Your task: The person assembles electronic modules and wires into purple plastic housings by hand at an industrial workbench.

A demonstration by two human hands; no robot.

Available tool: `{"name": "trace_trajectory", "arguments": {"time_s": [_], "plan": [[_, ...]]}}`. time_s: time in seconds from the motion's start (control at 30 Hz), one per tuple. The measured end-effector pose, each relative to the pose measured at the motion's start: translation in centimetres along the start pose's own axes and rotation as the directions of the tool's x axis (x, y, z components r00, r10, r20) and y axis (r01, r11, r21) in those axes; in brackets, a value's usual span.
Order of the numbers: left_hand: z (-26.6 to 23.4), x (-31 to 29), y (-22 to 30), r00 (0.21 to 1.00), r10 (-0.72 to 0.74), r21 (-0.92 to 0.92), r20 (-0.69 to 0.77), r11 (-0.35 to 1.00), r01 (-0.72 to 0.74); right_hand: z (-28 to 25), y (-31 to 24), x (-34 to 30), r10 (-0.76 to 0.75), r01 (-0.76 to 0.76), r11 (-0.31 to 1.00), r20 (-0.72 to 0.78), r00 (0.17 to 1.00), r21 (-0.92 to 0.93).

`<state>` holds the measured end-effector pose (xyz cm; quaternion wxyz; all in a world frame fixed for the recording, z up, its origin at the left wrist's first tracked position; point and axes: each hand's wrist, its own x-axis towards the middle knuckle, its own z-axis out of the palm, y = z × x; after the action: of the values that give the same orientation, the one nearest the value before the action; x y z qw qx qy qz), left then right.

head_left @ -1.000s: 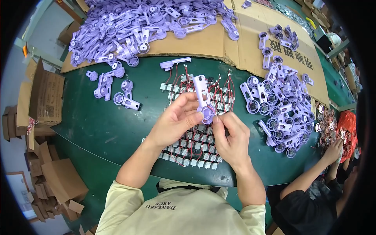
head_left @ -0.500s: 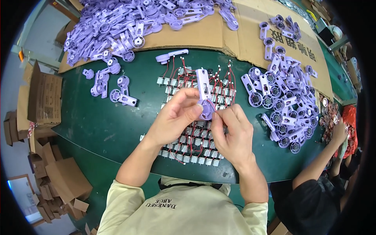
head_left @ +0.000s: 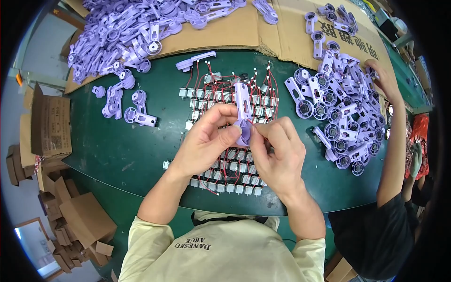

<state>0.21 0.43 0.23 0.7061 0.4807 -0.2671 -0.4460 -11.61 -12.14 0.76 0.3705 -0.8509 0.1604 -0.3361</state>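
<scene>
My left hand (head_left: 206, 138) is closed around a purple plastic housing (head_left: 243, 101), its thumb on the round cup at the lower end. The housing stands nearly upright, its long slotted arm pointing away from me. At the cup's right edge my right hand (head_left: 279, 155) pinches a thin red wire (head_left: 249, 122); its fingertips hide most of it, and whether a motor sits inside the cup I cannot tell. Beneath both hands lie rows of small silver motors (head_left: 239, 167) with red wires and white plugs. One loose purple housing (head_left: 195, 61) rests just beyond them.
A big heap of purple housings (head_left: 127, 33) covers cardboard (head_left: 225, 40) at the far left. Several more housings (head_left: 141, 113) lie nearer on the green table (head_left: 108, 150). To the right is a pile of housings (head_left: 345, 108), where a co-worker's hand (head_left: 385, 82) reaches in.
The co-worker's arm has come from the red bag to the far right side of the housing pile. My right fingertips have moved closer against the cup; the view has shifted slightly.
</scene>
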Motion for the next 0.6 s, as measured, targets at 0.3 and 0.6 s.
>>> {"name": "trace_trajectory", "arguments": {"time_s": [0.3, 0.6], "plan": [[-0.2, 0.3, -0.3, 1.0, 0.029, 0.075, -0.007, 0.997, -0.028, -0.3, -0.1, 0.3, 0.11, -0.129, 0.974, 0.109, 0.988, 0.187], [0.0, 0.1, 0.2, 1.0, 0.002, 0.016, 0.02, 1.0, -0.002, 0.6, 0.0, -0.5, 0.162, -0.164, 0.971, 0.026, 0.986, 0.172]]}}
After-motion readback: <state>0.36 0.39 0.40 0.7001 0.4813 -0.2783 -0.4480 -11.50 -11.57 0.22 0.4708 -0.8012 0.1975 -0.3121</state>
